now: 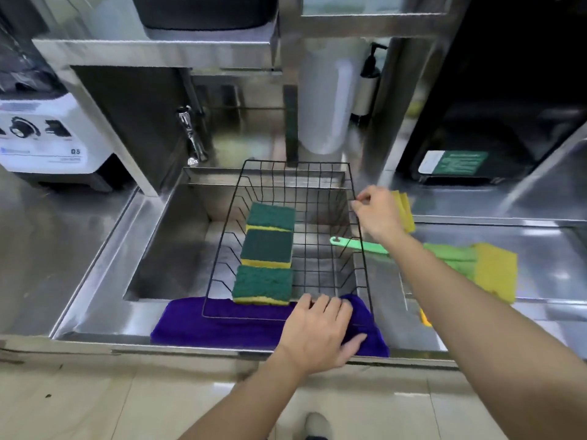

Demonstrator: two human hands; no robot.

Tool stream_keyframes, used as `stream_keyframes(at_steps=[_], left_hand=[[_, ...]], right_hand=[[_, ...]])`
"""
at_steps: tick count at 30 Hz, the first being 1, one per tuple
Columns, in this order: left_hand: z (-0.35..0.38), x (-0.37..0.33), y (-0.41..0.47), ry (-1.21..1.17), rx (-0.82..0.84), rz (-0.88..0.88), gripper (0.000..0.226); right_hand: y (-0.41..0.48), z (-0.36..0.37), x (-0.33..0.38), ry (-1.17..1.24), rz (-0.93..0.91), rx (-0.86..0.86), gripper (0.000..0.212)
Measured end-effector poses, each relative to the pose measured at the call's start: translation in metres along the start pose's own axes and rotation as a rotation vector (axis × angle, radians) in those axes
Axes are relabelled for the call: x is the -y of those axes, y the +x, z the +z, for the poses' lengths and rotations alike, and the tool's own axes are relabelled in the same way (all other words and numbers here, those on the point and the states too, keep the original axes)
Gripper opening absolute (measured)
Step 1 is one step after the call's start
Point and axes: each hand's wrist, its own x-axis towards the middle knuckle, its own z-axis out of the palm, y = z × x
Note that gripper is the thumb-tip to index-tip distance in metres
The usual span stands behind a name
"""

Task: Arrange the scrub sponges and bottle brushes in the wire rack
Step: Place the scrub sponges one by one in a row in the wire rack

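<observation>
A black wire rack (360,236) sits over the steel sink. Three green-and-yellow scrub sponges lie in a row along its left side: far (270,216), middle (267,247), near (263,284). My right hand (376,211) pinches the rack's right rim, and a yellow sponge (405,209) shows behind its fingers; whether the hand holds it I cannot tell. My left hand (320,331) rests flat at the rack's front edge on a purple cloth (222,325). A green bottle brush (362,246) lies across the right rim, its handle end inside the rack.
More yellow and green sponges (489,268) lie on the counter at the right. A faucet (190,134) stands behind the sink (178,249). A white blender base (44,134) is on the left counter. A soap pump bottle (368,81) stands at the back.
</observation>
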Motion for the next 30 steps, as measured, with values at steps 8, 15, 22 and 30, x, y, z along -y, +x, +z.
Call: stream_keyframes(at_steps=[8, 15, 22, 30], left_hand=[[0.003, -0.019, 0.021, 0.018, 0.070, -0.053, 0.051], [0.004, -0.026, 0.027, -0.020, 0.067, -0.064, 0.051], [0.006, -0.027, 0.024, -0.015, 0.053, -0.074, 0.052], [0.002, -0.020, 0.020, -0.001, 0.026, -0.084, 0.051]], right_hand=[[-0.028, -0.073, -0.090, -0.289, 0.234, -0.312, 0.033], [-0.047, -0.099, -0.145, -0.166, 0.746, -0.392, 0.069], [-0.055, -0.097, -0.159, 0.003, 0.846, -0.235, 0.054], [-0.041, -0.122, -0.108, 0.239, 0.535, -0.559, 0.062]])
